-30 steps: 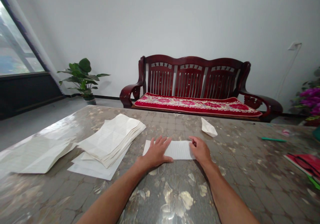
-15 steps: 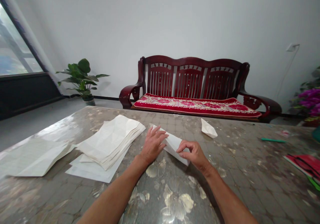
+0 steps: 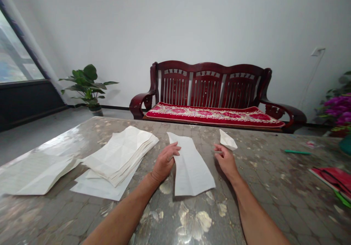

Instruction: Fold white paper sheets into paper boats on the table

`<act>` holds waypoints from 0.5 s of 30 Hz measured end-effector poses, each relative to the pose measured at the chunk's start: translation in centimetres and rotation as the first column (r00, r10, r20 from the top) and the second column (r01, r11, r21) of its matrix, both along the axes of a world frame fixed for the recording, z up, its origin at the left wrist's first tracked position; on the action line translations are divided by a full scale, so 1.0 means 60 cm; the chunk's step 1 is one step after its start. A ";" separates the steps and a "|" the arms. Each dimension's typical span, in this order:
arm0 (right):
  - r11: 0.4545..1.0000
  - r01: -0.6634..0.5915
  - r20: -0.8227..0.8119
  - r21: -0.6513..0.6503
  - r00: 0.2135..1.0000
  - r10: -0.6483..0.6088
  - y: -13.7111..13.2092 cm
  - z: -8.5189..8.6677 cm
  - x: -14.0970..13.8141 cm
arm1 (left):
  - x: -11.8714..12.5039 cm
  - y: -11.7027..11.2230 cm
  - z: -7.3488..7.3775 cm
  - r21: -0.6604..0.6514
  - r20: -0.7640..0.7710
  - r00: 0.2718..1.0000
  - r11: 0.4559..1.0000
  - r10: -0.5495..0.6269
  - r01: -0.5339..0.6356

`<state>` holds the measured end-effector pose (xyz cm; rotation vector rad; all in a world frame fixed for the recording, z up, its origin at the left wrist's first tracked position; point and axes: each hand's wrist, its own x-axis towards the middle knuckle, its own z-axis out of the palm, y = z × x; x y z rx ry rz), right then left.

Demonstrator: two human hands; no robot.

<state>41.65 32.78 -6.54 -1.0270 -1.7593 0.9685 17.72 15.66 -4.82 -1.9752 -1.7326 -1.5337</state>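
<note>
Round swung the white sheet (image 3: 190, 168) from crosswise to lengthwise, just right of the paper stack (image 3: 123, 152), and off it came the right hand (image 3: 226, 161), fingers loosely parted, well right of that stack! The left hand (image 3: 166, 159) pinched the sheet's left edge, closer to the stack.

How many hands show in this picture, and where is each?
2. The left hand holds the left edge of the white sheet; the right hand is apart from that sheet, to its right, just in front of the small folded paper. No other hand shows.
</note>
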 end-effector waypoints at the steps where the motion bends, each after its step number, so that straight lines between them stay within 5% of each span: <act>1: 0.997 -0.034 0.081 0.069 0.996 0.029 0.001 -0.007 0.003 | -0.002 0.001 -0.002 -0.032 0.044 0.999 0.999 0.007 -0.006; 8: 0.849 -0.425 0.389 0.316 0.873 0.292 -0.037 0.000 -0.020 | -0.013 0.001 -0.006 -0.119 0.277 0.958 0.992 0.073 -0.042; 15: 0.767 -0.480 0.450 0.425 0.848 0.281 -0.047 0.009 -0.022 | -0.015 0.003 -0.004 -0.200 0.291 0.954 0.980 0.073 -0.014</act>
